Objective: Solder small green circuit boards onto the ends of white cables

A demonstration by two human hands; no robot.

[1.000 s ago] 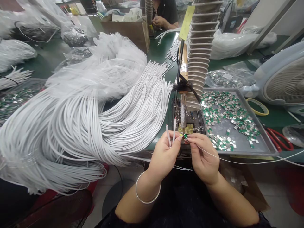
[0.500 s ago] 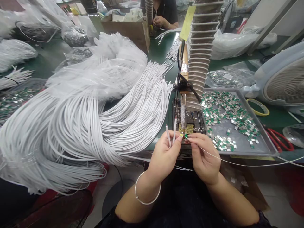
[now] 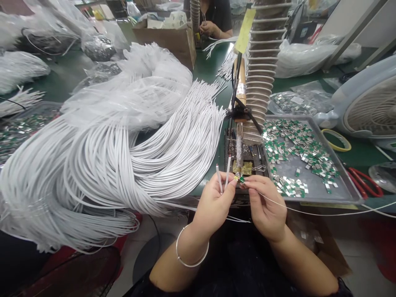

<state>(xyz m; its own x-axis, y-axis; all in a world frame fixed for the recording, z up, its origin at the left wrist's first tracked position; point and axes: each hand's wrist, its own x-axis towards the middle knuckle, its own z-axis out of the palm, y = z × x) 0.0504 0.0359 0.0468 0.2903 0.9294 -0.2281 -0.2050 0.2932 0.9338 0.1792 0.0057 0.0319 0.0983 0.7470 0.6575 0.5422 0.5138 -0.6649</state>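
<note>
Head view: left hand and right hand raised, fingers pinching a green-tabbed terminal

White cable bundle is showing matte white throughout. Left hand is pinching white wire ends; right hand is pinching a green-and-silver clip. Grey tray is carrying scattered clips in a speckled green-silver pattern. Table is reading dark green; cutters are showing red handles.
</note>
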